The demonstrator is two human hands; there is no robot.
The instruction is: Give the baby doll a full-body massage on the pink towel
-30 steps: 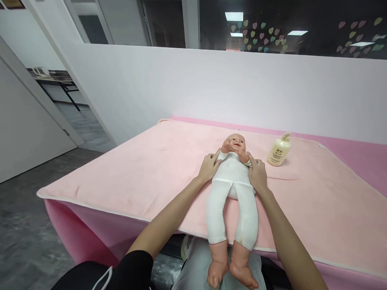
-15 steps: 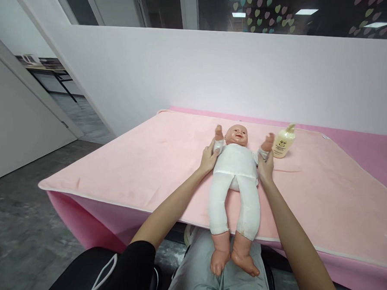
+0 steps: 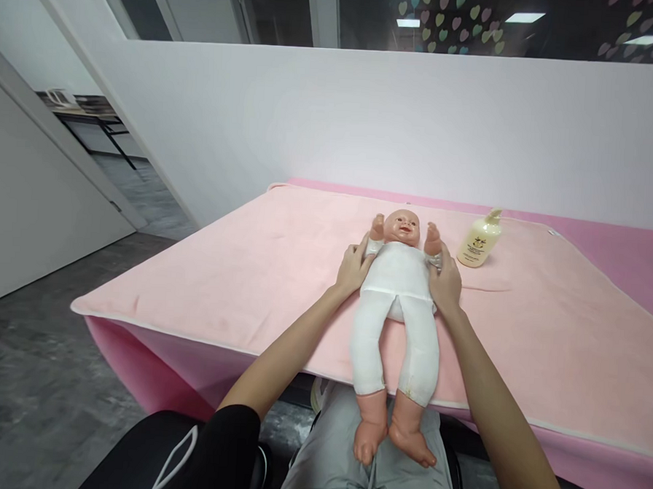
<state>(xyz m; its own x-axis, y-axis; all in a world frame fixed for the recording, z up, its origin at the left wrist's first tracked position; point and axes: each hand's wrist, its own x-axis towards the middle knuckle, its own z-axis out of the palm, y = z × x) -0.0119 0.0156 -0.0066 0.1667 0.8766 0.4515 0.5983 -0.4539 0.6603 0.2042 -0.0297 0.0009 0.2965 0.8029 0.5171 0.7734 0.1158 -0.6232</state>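
Note:
A baby doll (image 3: 399, 274) with a white cloth body lies on its back on the pink blanket (image 3: 237, 269), its feet hanging past the front edge over my lap. My left hand (image 3: 354, 266) is closed round the doll's arm on the left side of the view. On the other side, my right hand (image 3: 446, 280) grips the doll's other arm. Both doll hands point up beside its head. Just right of my right hand stands a pale yellow pump bottle (image 3: 477, 241), apart from it.
The blanket covers a table with a darker pink cloth (image 3: 632, 253) beneath. A white wall (image 3: 420, 125) rises behind it. My legs in grey trousers (image 3: 343, 450) are under the front edge, with a black chair (image 3: 134, 453) at the left.
My right hand has brought the doll's arm inward, closer to its head and away from the bottle. The arm in my left hand has also shifted slightly inward.

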